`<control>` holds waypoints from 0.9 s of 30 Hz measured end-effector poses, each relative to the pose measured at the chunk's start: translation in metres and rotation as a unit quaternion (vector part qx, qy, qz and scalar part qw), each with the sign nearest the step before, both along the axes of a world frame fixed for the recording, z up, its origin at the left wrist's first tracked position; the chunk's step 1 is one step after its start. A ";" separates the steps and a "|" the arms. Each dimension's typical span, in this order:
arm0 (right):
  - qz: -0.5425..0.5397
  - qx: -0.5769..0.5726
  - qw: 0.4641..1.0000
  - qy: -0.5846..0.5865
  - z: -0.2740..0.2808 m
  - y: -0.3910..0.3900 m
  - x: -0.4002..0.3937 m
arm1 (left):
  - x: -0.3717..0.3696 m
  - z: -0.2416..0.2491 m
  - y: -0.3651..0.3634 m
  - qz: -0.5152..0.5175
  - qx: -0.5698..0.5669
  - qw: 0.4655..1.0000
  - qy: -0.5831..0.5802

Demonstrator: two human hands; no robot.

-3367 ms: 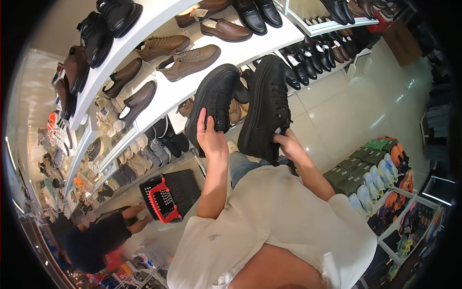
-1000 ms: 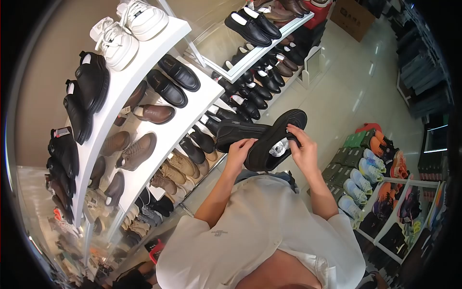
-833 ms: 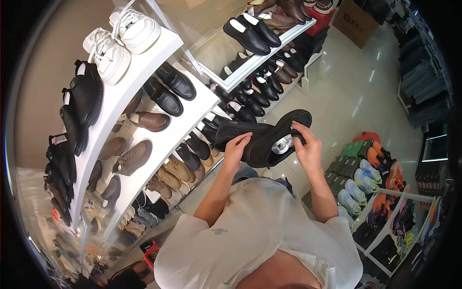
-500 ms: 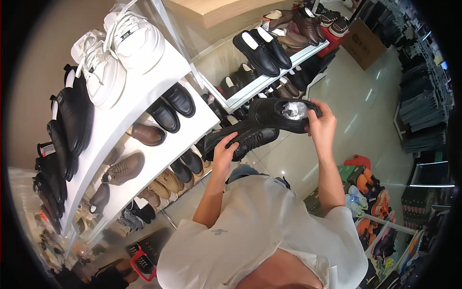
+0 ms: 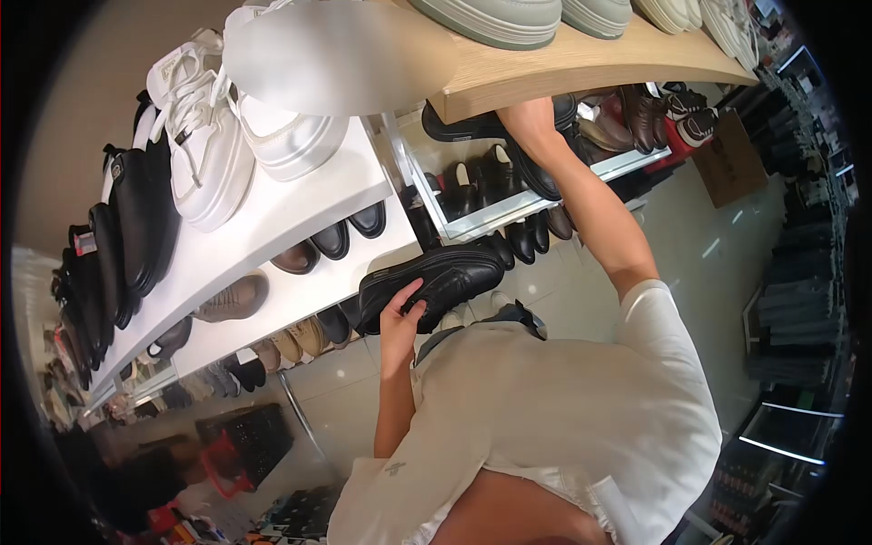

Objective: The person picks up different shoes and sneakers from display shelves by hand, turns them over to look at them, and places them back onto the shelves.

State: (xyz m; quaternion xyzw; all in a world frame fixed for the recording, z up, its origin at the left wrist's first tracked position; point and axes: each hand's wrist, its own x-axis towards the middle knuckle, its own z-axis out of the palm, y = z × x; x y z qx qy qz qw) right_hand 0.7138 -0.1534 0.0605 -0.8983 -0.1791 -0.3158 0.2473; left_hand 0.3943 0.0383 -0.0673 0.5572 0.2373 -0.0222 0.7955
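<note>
My left hand (image 5: 401, 320) is closed around a black lace-up shoe (image 5: 445, 280), thumb and fingers on its upper, toe pointing right. Stretched up to the glass shelf, my right hand (image 5: 529, 120) reaches beneath the edge of a wooden board, which hides some of its fingers. It appears closed on the heel end of a second black shoe (image 5: 461, 125), whose toe points left. A black loafer (image 5: 538, 173) sits on the shelf just below my right wrist.
The wooden board (image 5: 581, 68) overhangs my right hand and carries pale sneakers. White sneakers (image 5: 213, 173) stand on the white curved shelf (image 5: 263, 222) at left. More shoes fill the metal-framed glass shelf (image 5: 509, 213) and lower racks. A cardboard box (image 5: 731, 163) is at far right.
My right hand has moved up and away with its black shoe, from beside the other shoe to the shelf under the board. My left hand keeps its shoe; the view has shifted.
</note>
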 end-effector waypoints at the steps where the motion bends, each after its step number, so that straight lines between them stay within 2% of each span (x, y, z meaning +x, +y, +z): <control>1: 0.076 0.008 0.991 -0.114 -0.009 0.008 0.014 | -0.004 0.000 -0.004 0.031 -0.005 0.999 -0.017; 3: 0.119 0.002 0.984 -0.136 -0.020 0.022 0.040 | -0.008 -0.003 -0.013 0.075 -0.013 0.997 -0.014; 5: 0.270 0.085 0.951 -0.122 -0.027 0.032 0.052 | -0.011 -0.002 -0.023 0.127 -0.018 0.992 -0.009; 8: 0.335 0.108 0.930 -0.107 -0.032 0.044 0.073 | -0.011 -0.005 -0.041 0.196 -0.003 0.981 -0.006; 14: 0.365 0.094 0.923 -0.076 -0.036 0.060 0.099 | -0.013 -0.002 -0.077 0.273 0.003 0.962 0.008; 19: 0.340 0.089 0.934 -0.067 -0.045 0.095 0.094 | -0.019 -0.008 -0.092 0.309 -0.026 0.951 0.019; 23: 0.312 0.085 0.945 -0.059 -0.057 0.130 0.078 | -0.020 -0.007 -0.094 0.312 -0.011 0.950 0.014; 27: 0.293 0.087 0.951 -0.054 -0.062 0.145 0.072 | -0.018 0.015 -0.089 0.287 -0.003 0.957 0.049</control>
